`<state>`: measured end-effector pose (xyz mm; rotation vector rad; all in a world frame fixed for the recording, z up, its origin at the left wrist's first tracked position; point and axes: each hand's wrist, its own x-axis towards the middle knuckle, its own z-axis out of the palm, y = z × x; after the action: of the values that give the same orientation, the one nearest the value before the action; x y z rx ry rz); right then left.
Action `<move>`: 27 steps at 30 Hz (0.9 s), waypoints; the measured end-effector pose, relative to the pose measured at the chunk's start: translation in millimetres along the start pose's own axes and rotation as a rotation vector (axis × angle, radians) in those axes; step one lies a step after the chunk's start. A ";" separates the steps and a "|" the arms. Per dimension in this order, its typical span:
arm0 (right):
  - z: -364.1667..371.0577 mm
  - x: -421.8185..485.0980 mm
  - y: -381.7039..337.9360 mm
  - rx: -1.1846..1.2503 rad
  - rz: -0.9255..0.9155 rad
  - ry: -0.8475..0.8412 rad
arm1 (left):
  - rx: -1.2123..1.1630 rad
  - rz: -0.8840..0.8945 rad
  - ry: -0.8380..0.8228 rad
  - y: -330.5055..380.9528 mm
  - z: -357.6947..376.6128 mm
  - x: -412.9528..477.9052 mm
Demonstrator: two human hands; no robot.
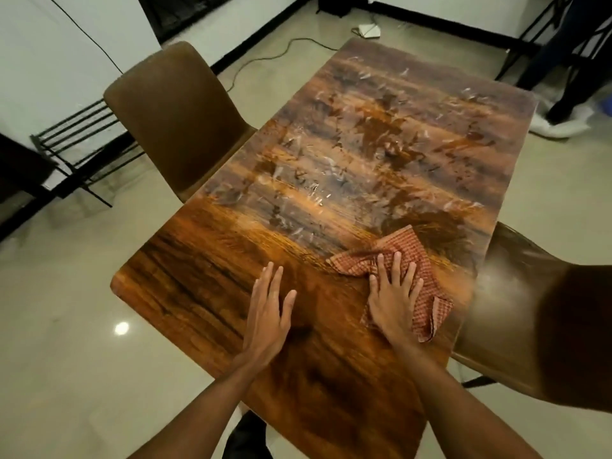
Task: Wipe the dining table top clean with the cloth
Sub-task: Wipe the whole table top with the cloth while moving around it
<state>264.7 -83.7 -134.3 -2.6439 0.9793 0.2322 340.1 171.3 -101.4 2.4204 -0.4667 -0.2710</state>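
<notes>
1. The counter [205, 260] is a long wooden top with dark grain. It runs away from the person toward the far wall.
2. The cloth [409, 248] is red-and-white checked and crumpled. It lies on the near right part of the counter, close to the right edge.
3. The right hand [392, 294] lies palm down on top of the cloth. Its fingers are straight and a little spread, and they press on the fabric without curling round it. Parts of the cloth show beyond the fingertips and at the right of the hand.
4. The left hand [268, 313] rests palm down on the bare wood, at the left of the cloth and apart from it. Its fingers are straight and it holds nothing.
5. The near part of the counter, around both hands, looks dark and glossy. The far part carries pale streaks [318, 180] and brownish smears [381, 134] over a dull film.
6. Just beyond the cloth there is a dark patch [437, 233] with fine curved lines in it.
7. A brown chair [175, 117] stands at the left side of the counter, with its seat under the edge. A second brown chair [516, 293] stands at the right side, near the cloth, and it is partly blurred.
8. On the pale floor [66, 326] there is a black wire rack [76, 137] at the left. A thin cable [265, 58] and a small white object [369, 30] lie beyond the far end of the counter.
</notes>
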 end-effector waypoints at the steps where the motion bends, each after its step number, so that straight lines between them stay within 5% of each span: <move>1: 7.1 0.8 -35.9 -0.005 -0.016 0.007 | -0.011 -0.001 -0.015 -17.5 -10.5 14.4; 7: 44.7 15.2 -190.0 -0.053 -0.334 -0.093 | -0.044 -0.018 -0.005 -91.9 -79.8 78.0; 13: 33.4 70.8 -240.7 0.039 0.038 -0.063 | -0.066 -0.021 0.049 -162.9 -146.3 133.9; 18: 74.5 66.1 -359.2 -0.066 -0.432 -0.119 | -0.063 -0.076 0.066 -200.9 -173.4 160.1; 23: 67.2 129.8 -396.8 -0.026 -0.271 -0.086 | -0.063 -0.095 0.081 -222.9 -184.9 174.2; 27: 98.0 75.5 -445.9 -0.126 -0.565 -0.099 | -0.074 -0.088 0.091 -223.7 -192.4 174.3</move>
<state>610.2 224.1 -142.1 -2.8596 0.1673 0.2916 617.1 372.9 -109.2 2.3725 -0.3049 -0.2105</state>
